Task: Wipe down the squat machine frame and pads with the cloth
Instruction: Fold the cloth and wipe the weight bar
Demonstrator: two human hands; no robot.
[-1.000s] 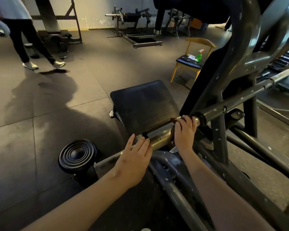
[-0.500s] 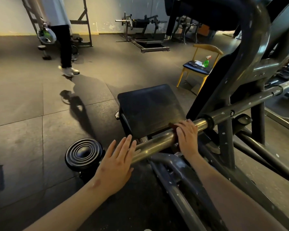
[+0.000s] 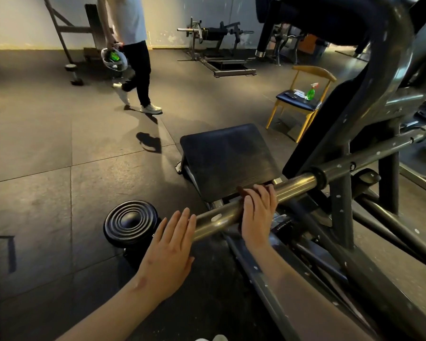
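Under the right hand [image 3: 258, 210], whose fingers are curling over it, the cloth [image 3: 243, 192] is lying pressed on the bar [image 3: 295, 186], which is slanting from lower left to upper right past the pad [image 3: 226, 161], while the left hand [image 3: 172, 244] is resting flat at its lower end.

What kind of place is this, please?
Probably a gym: a dark rubber-tiled floor, a black plate-loaded weight machine by the far wall, and a small dark dumbbell lying on the floor.

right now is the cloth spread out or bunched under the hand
Bunched: the cloth shows only as a small dark wad that the right hand grips against the bar.
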